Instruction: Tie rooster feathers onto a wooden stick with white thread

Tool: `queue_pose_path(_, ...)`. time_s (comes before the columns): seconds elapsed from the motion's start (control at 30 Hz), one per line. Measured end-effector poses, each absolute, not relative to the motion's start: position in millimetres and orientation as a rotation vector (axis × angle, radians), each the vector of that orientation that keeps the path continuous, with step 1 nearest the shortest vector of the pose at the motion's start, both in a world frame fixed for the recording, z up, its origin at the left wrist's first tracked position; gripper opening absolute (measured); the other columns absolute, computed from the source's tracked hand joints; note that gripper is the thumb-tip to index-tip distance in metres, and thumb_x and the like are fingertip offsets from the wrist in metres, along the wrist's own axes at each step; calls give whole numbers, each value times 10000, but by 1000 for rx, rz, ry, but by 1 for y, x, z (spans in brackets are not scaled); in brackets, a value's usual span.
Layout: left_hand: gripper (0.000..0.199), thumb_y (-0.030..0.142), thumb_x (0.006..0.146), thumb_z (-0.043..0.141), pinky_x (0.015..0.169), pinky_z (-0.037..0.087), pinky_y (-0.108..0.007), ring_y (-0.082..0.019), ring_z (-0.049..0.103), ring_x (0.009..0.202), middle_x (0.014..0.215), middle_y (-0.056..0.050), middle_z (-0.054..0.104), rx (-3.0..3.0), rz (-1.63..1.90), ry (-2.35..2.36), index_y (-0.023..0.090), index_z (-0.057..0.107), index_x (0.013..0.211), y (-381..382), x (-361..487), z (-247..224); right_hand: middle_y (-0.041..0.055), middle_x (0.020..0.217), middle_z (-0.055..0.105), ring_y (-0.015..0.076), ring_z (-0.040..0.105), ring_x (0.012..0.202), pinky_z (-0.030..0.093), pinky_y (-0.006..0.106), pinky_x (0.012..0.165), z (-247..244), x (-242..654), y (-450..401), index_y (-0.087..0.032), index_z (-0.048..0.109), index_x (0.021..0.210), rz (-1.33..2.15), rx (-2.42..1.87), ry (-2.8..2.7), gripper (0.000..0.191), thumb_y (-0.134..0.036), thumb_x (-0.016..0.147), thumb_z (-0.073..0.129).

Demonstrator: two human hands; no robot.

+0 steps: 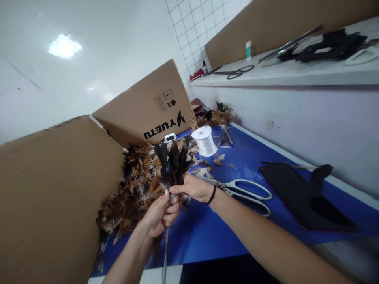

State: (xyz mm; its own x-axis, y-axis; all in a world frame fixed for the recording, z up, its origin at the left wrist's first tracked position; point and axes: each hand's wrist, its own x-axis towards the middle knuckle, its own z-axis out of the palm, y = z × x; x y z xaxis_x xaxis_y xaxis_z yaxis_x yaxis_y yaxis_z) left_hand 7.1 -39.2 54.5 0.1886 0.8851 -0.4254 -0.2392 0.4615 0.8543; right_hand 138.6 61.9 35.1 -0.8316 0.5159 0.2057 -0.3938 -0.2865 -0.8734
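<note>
A bunch of black feathers [173,163] stands upright between my two hands above the table. My left hand [162,211] is closed around the lower end of the bunch, thumb up. My right hand [192,187], with a dark band on the wrist, pinches the bunch just above the left thumb. A thin pale strip [166,254], perhaps ribbon, hangs down from my left hand past the table edge; its upper end is hidden by the fingers. Beside my right wrist lie big scissors [238,189] with grey handles. Behind the bunch is a spool of white ribbon [207,146].
Brown and black feathers [142,177] lie heaped at left, against cardboard panels [59,189]. More feathers [222,116] lie at the back. On the blue table [207,236] rests a flat black object [302,197] at right. A shelf [275,77] holds dark-handled scissors [237,72] and a glue stick [248,50].
</note>
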Motion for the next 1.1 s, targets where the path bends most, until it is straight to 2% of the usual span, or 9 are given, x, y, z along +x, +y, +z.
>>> queue_pose_path(0.1,449,594,769,567,346,63,-161,-25,98,380,529,98,207,721,900,1057,169,431,826,-42,10,58,0,644,615,99,536,523,453,264,552,35,140,62,-105,623,740,2109,-102,-1442,316,-341,603,783)
queue_pose_path(0.27,468,608,764,562,341,61,-162,-29,99,392,532,94,183,727,902,1051,188,359,734,-48,12,62,8,791,658,128,570,726,464,266,712,34,140,58,-123,662,855,1963,-129,-1473,345,-316,598,786)
queue_pose_path(0.43,478,637,782,509,359,34,-154,-23,107,409,545,97,204,849,956,1280,194,334,730,-56,12,61,24,820,656,162,558,792,453,266,707,29,135,55,-129,672,822,1760,-196,-1606,341,-401,634,755)
queue_pose_path(0.53,475,642,797,474,374,58,-151,-16,169,420,589,80,289,954,982,1405,188,346,743,-61,11,63,-1,666,604,129,518,660,427,244,591,28,131,53,-139,642,748,1762,-263,-1609,348,-456,644,740)
queue_pose_path(0.6,479,649,798,460,376,75,-153,-14,197,424,615,70,324,1032,964,1485,186,351,744,-65,10,64,-39,535,507,89,430,522,359,225,480,28,130,50,-149,587,660,1824,-322,-1583,378,-498,641,730)
queue_pose_path(0.67,494,668,785,453,376,103,-157,-17,212,426,620,67,333,1113,927,1571,186,357,740,-67,7,63,-61,486,439,64,362,455,300,217,428,29,130,48,-157,529,597,1894,-351,-1554,421,-526,626,729)
queue_pose_path(0.9,469,638,815,424,412,227,-197,-65,298,470,601,41,369,1387,877,1844,173,451,761,-68,0,44,-45,505,476,55,367,434,256,212,396,24,129,41,-141,580,627,1990,-430,-1581,414,-531,629,718)
queue_pose_path(1.1,473,637,806,452,395,141,-177,-46,186,456,592,68,274,1211,885,1606,163,466,812,-70,10,51,-58,456,446,64,383,439,302,220,407,26,132,41,-158,544,563,2019,-314,-1531,391,-495,639,726)
